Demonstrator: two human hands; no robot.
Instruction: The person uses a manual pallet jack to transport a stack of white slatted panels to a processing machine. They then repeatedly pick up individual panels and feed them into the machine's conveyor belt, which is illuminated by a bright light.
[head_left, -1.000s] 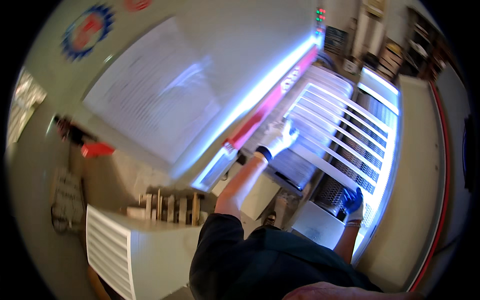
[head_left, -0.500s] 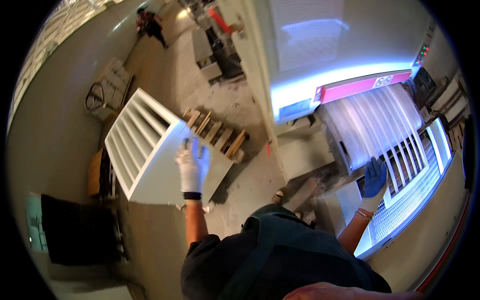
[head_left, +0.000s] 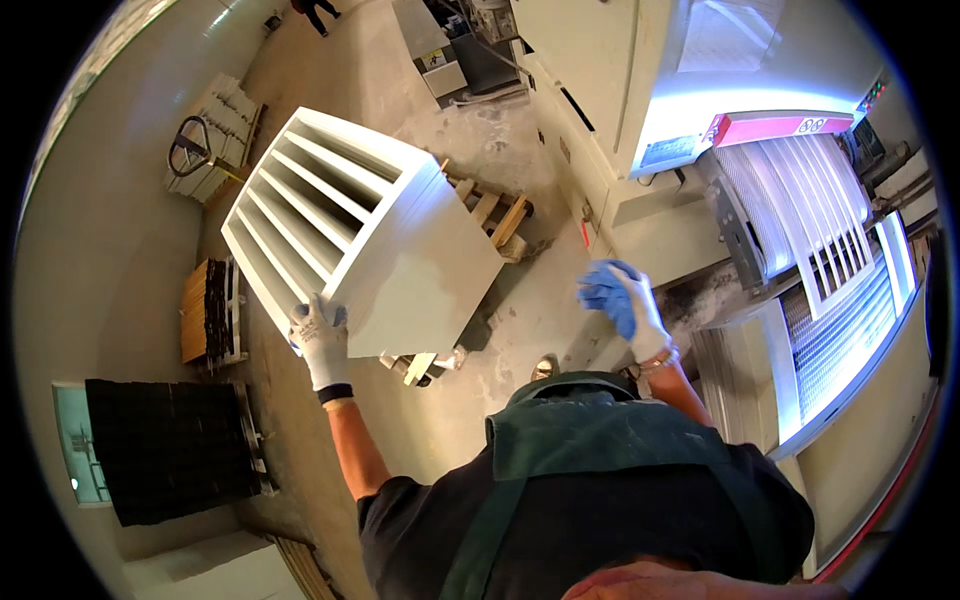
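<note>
Left hand (head_left: 320, 340) gripped the white slatted panel stack (head_left: 350, 240) mid-frame, fingers curled on its corner; right hand (head_left: 620, 305) hung empty, half-open.

Slatted stack (head_left: 360, 235) on pallet (head_left: 497, 212)

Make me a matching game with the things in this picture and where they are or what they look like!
Things:
1. left hand
2. right hand
3. wooden pallet
4. apron

Descriptions:
A. dark green, on the person's chest
B. raised in the air, holding nothing
C. on the corner of the white slatted stack
D. under the white stack, on the floor

Pairs: 1-C, 2-B, 3-D, 4-A
</note>
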